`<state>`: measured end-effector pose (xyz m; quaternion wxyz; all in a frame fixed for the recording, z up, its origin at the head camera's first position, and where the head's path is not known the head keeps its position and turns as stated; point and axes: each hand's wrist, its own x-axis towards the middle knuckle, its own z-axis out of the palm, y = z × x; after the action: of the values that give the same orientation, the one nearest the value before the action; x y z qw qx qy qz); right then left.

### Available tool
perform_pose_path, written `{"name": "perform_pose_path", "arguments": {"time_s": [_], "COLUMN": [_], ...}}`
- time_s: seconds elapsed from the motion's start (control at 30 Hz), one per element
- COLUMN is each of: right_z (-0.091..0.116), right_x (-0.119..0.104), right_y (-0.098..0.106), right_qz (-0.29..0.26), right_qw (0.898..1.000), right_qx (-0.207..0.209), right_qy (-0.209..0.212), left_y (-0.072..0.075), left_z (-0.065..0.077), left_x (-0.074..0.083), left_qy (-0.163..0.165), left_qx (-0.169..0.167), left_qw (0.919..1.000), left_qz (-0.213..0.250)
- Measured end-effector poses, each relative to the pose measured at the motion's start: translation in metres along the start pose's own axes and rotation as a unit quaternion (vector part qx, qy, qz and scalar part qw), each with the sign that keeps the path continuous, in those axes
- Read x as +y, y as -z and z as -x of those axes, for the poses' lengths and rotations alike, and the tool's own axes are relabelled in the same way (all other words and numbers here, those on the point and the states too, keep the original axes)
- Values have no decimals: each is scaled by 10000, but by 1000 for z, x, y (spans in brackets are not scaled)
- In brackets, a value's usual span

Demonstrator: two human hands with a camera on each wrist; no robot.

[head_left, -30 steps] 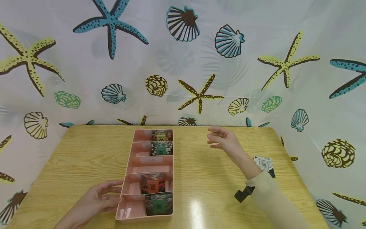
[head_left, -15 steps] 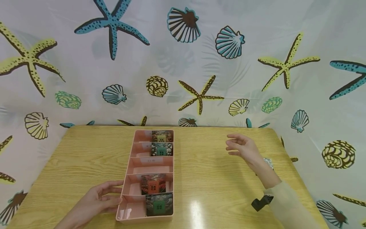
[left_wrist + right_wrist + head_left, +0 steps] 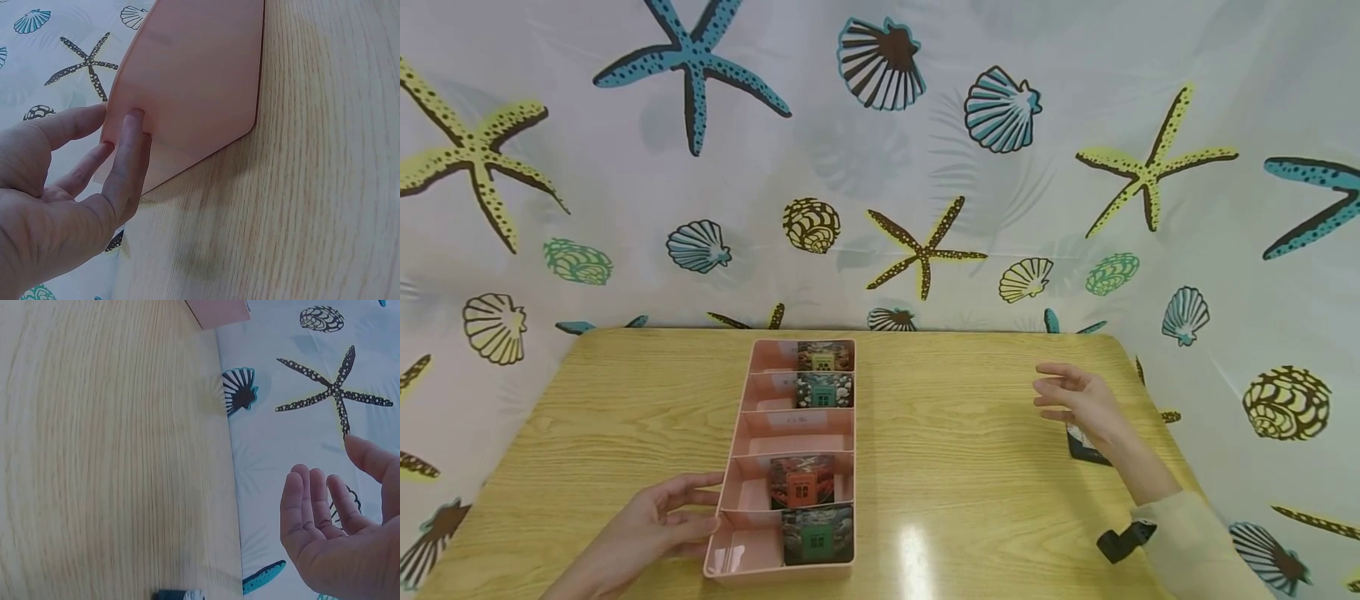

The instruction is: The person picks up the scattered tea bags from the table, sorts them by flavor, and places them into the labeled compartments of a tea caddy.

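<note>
A pink divided box (image 3: 793,429) stands on the table, with square tea bags in four of its compartments, among them a red-labelled tea bag (image 3: 802,483) and a green-labelled tea bag (image 3: 817,533). The middle compartment holds none. My left hand (image 3: 643,529) touches the box's left side near the front corner, fingertips against the outer wall (image 3: 194,81). On the right, my right hand (image 3: 1086,408) hovers with loosely bent fingers and nothing in them. It partly hides a white and black tea bag (image 3: 1086,450) lying on the table.
The wooden table (image 3: 955,467) ends at a pale curtain (image 3: 917,167) printed with starfish and shells, behind and on both sides. A black strap mount (image 3: 1123,542) sits at the right wrist. Small paper labels (image 3: 797,420) mark the compartments.
My right hand has moved rightward and a little nearer, from beside the box to over the white and black tea bag. The left hand and the box stay in place.
</note>
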<state>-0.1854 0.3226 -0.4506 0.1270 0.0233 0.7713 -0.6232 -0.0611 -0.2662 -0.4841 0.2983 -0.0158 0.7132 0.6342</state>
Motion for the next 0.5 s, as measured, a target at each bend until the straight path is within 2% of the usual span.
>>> {"name": "perform_pose_path", "arguments": {"time_s": [0.23, 0.5], "right_z": [3, 7], "right_x": [9, 18], "right_y": [28, 53], "right_qz": [321, 450], "right_qw": [9990, 9959], "right_qx": [74, 302], "right_qy": [-292, -725], "left_y": [0, 0], "left_z": [0, 0], "left_x": [0, -1], "left_qy": [-11, -103], "left_qx": [34, 4], "left_qw": [10000, 9999], "left_qz": [-35, 23]}}
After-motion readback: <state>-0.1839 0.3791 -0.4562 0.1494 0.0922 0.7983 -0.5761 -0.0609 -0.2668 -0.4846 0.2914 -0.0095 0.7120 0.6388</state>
